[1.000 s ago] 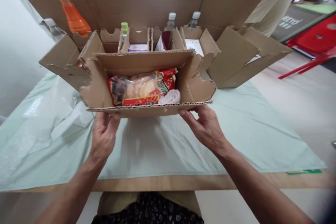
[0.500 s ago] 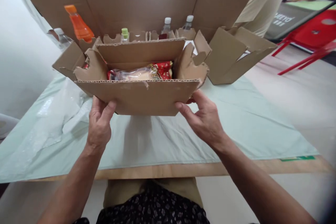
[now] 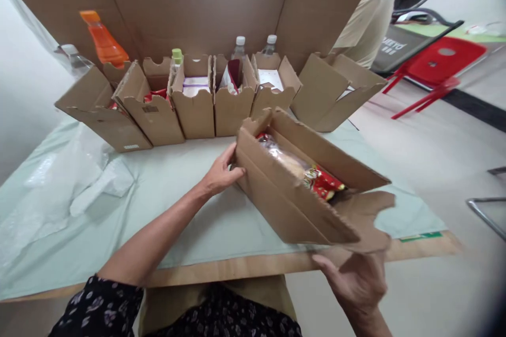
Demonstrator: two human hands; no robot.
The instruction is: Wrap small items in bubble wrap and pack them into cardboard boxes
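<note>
Left hand beyond right hand

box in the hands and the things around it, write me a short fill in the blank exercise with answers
The left hand holds a box made of ____. Beyond it, the row of boxes numbers ____. The bottle furthest right has a cap coloured ____. Crumpled plastic wrap lies on the picture's ____ side.

Missing words: cardboard; six; white; left.
</note>
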